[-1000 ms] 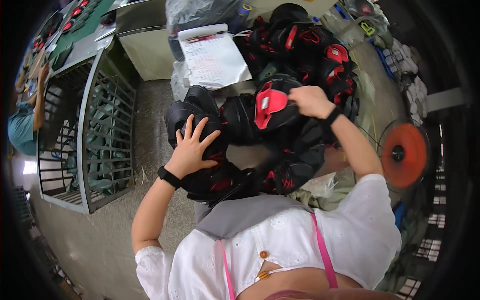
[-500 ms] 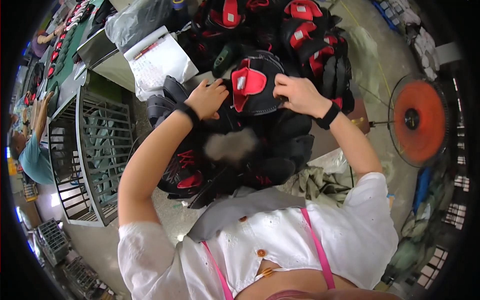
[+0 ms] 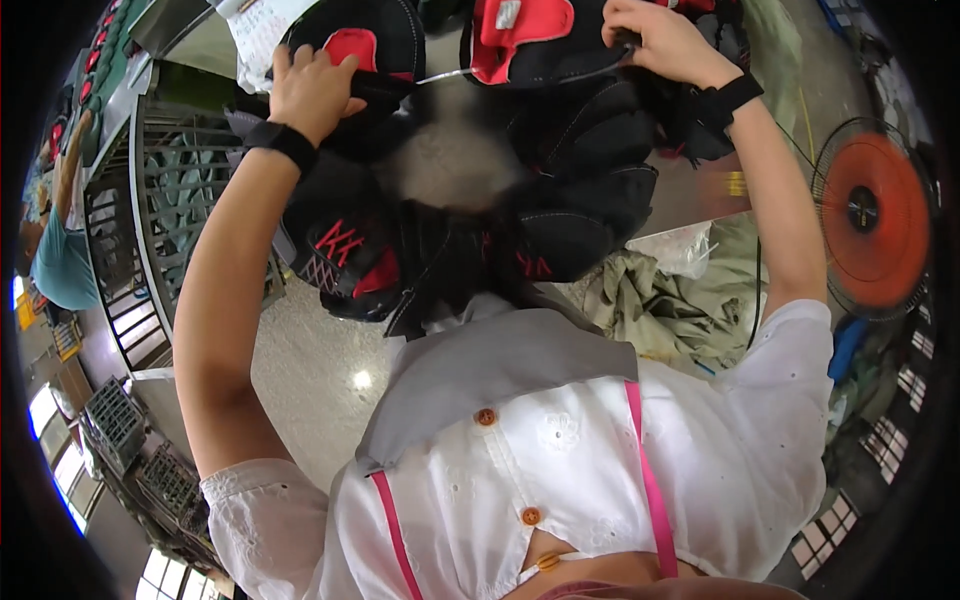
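Observation:
My left hand (image 3: 312, 92) is closed on the near edge of a black shoe upper (image 3: 402, 35) with a red lining, at the upper middle. To its right lies a second black upper with a red lining (image 3: 540, 30) and a white label. My right hand (image 3: 665, 42) is bent round that upper's right edge, fingertips pressed together; a small dark piece shows at them, too unclear to name. A pale thread (image 3: 446, 75) stretches between the two uppers. Both uppers are partly cut off by the top of the view.
More black uppers with red laces (image 3: 345, 250) are heaped around a blurred pale round shape (image 3: 460, 165). A metal rack (image 3: 140, 220) stands at left, with a person in a blue shirt (image 3: 65, 260) beyond. An orange fan (image 3: 870, 210) is at right, near crumpled green cloth (image 3: 670, 300).
My hands have spread apart, the left leftward, the right to the upper right. Two uppers now lie side by side with thread between them. The whole view has shifted, with the work nearer the top.

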Demonstrator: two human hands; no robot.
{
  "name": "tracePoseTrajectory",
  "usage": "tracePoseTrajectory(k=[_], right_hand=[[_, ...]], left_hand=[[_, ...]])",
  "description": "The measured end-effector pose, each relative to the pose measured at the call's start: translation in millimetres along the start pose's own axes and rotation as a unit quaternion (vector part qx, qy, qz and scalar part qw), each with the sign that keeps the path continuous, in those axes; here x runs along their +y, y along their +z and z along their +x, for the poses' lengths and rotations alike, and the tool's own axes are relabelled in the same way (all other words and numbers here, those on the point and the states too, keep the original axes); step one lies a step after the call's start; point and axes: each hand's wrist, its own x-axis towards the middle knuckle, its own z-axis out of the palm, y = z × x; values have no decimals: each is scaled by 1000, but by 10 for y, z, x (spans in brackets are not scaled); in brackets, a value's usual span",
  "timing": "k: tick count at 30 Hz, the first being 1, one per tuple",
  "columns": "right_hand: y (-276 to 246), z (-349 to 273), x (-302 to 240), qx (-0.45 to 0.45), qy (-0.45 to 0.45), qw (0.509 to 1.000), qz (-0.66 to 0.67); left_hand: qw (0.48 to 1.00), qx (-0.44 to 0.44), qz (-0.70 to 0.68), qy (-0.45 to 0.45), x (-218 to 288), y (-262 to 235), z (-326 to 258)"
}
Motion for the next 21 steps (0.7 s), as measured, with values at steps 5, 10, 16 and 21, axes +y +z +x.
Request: tracePoseTrajectory(k=[5,10,16,21], right_hand=[[-237,177,-412,6,48,997,62],[-145,178,-191,-6,222,973,65],[108,329,-195,73,132,986,70],[-95,559,-345,138,177,974,-12]], left_hand=[[979,152,-48,126,143,319,-19],[991,-129,46,-6,351,134,120],[999,33,7,34,481,420,139],[964,-76,-240,87,460,536,469]])
